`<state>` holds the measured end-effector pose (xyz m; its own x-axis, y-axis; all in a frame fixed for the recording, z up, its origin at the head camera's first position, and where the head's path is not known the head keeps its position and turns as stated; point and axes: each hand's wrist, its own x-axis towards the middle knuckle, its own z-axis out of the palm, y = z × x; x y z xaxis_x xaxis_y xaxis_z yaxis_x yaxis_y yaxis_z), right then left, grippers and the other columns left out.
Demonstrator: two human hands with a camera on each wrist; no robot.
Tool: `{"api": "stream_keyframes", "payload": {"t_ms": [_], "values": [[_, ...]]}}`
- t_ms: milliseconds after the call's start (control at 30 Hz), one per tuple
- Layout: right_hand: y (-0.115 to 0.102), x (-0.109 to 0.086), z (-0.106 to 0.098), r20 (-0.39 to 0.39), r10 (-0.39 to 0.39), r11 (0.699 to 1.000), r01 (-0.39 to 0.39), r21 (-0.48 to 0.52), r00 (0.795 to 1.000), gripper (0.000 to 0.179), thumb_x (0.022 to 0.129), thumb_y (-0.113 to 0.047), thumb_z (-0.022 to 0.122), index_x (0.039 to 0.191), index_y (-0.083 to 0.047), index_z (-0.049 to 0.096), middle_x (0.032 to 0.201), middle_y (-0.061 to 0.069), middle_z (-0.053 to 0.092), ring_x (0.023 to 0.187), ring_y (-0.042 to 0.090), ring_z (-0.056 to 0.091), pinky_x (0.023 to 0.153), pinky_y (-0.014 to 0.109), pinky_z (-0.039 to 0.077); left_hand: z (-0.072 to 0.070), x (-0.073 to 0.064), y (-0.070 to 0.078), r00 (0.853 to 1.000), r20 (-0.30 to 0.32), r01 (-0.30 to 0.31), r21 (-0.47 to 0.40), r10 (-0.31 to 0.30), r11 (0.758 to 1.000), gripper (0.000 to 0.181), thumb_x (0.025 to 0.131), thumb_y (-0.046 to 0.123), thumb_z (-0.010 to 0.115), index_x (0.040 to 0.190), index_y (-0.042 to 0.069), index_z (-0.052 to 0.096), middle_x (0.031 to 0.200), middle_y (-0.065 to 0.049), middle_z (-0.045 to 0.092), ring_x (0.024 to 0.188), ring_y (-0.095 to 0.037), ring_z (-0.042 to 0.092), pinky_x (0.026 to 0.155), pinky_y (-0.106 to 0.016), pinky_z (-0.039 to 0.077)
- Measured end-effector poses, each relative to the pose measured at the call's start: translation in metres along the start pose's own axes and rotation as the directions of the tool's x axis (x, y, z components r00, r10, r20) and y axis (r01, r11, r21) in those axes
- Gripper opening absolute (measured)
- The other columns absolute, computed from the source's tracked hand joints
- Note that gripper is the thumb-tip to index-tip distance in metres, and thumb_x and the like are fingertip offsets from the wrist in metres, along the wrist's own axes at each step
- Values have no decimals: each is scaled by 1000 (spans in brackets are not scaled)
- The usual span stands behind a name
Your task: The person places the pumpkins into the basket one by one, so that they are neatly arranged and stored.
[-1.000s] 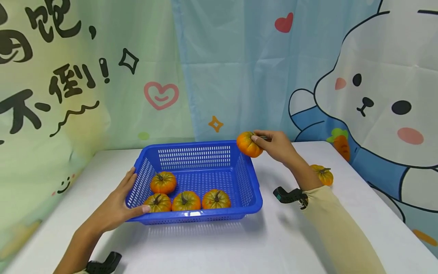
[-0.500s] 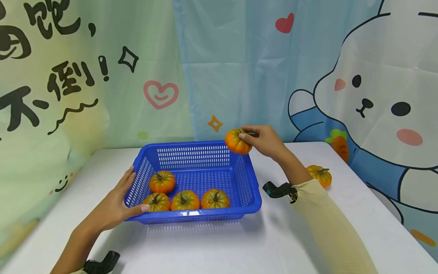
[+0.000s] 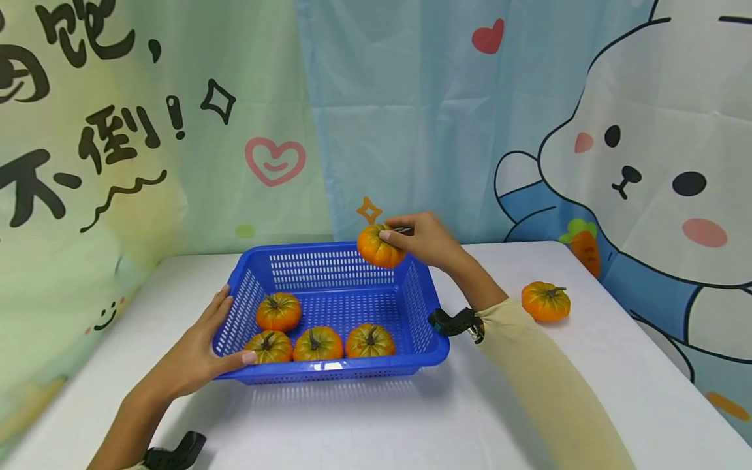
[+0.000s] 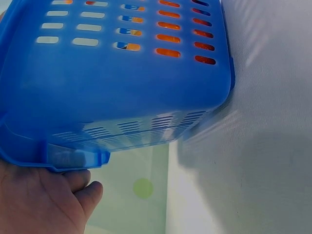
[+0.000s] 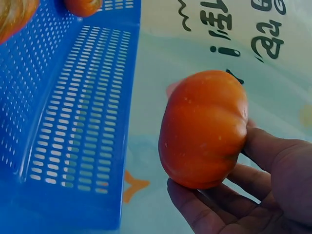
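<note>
A blue plastic basket point(image 3: 405, 364) with slotted walls stands on the white table. My left hand point(image 3: 194, 358) grips its left front corner, thumb on the front rim and fingers along the left side. Above the basket's back rim, my right hand point(image 3: 425, 243) holds a small orange pumpkin point(image 3: 378, 248) by its stem side. The right wrist view shows the fingers around that pumpkin point(image 5: 204, 129), beside the slotted wall. Inside the basket, one pumpkin point(image 3: 279, 312) lies at the left, and a front row includes pumpkins at left point(image 3: 269, 348), middle point(image 3: 318, 344) and right point(image 3: 370, 341).
Another orange pumpkin point(image 3: 546, 301) sits on the table point(image 3: 493, 405), right of the basket. A printed curtain point(image 3: 399, 143) with a cartoon bear and lettering hangs behind the table. Each wrist wears a black band, such as the right wristband point(image 3: 455, 322).
My right hand has carried the pumpkin leftward, from the basket's back right corner to over its back rim. The left hand stays on the basket, and the pumpkins inside have not shifted.
</note>
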<state>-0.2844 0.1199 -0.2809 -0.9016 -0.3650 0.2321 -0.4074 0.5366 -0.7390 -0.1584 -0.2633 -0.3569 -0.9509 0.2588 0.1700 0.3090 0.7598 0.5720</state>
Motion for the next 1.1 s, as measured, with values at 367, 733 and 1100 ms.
{"api": "stream_keyframes", "payload": {"t_ms": [367, 733, 1100], "values": [[-6, 8, 19, 56, -14, 1000, 16, -24, 998, 44, 96, -25, 63, 132, 1, 59, 127, 17, 61, 108, 29, 64, 80, 33, 56, 1, 1, 1, 1000, 2, -5, 3, 5, 1000, 106, 80, 43, 73, 156, 3, 10, 162, -13, -1, 142, -49, 13, 100, -74, 23], [-10, 14, 36, 141, -26, 999, 29, -18, 990, 45, 96, -21, 63, 135, 0, 56, 131, 18, 58, 114, 30, 60, 85, 34, 54, 4, 2, -1, 1000, 6, -12, 16, 12, 1000, 105, 81, 44, 71, 155, 2, 10, 162, -15, -1, 141, -51, 14, 99, -73, 24], [-13, 23, 54, 213, -22, 999, 32, -44, 977, 44, 95, -26, 65, 133, -4, 59, 120, 16, 65, 109, 25, 62, 79, 31, 55, 0, 0, 0, 1000, 2, -28, 6, 28, 1000, 104, 82, 41, 72, 155, 1, 10, 162, -15, -1, 141, -51, 13, 99, -74, 22]]}}
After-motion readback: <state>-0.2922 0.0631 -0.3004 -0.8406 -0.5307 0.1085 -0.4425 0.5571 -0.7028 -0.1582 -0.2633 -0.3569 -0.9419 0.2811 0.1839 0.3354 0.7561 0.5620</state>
